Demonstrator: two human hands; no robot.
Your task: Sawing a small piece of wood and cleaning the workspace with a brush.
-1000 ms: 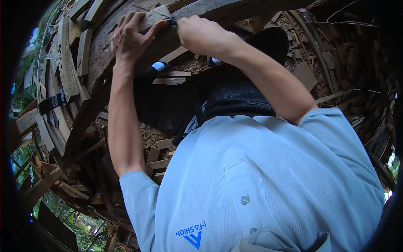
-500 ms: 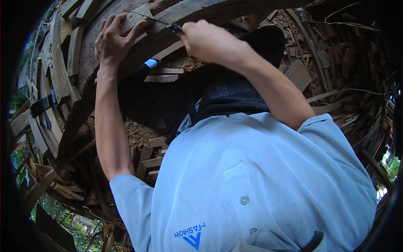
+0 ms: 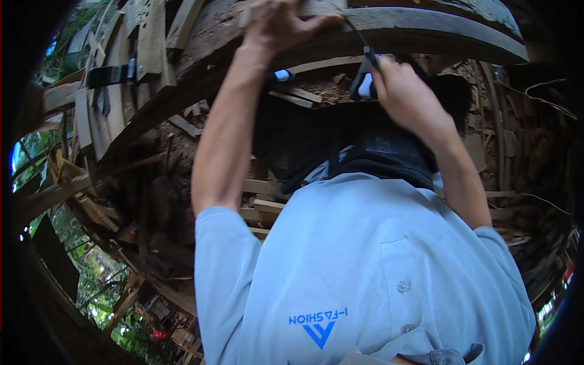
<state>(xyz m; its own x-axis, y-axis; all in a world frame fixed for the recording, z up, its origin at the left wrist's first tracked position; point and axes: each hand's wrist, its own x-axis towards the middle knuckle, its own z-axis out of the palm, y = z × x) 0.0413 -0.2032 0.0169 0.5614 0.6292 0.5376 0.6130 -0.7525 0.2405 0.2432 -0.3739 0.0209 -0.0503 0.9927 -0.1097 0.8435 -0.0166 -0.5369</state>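
Note:
At the top edge my left hand (image 3: pixel 274 27) presses on a pale piece of wood (image 3: pixel 322 7), its thumb stretched out to the right along it. The frame cuts off its other fingertips. This wood lies on a thick, curved timber beam (image 3: pixel 426 27). My right hand (image 3: pixel 410 94) is closed around the black handle of what looks like a hand saw (image 3: pixel 369 55). Its thin, dark blade is seen nearly edge-on, running up and left to the right end of the wood, near my left thumb. Whether the blade bites into the wood cannot be made out.
Long boards (image 3: pixel 152 42) lie at the upper left, with a black strap-like item (image 3: pixel 109 76) across them. Below the beam are two dark items with pale blue-white bands (image 3: pixel 283 75). Wood scraps (image 3: pixel 298 97) and chips cover the ground. Thin wires (image 3: pixel 535 91) hang at the right.
The view has shifted, so the beam and both hands sit farther right. The saw now points more steeply upward, its handle nearer to me, and more of my left hand is cut off.

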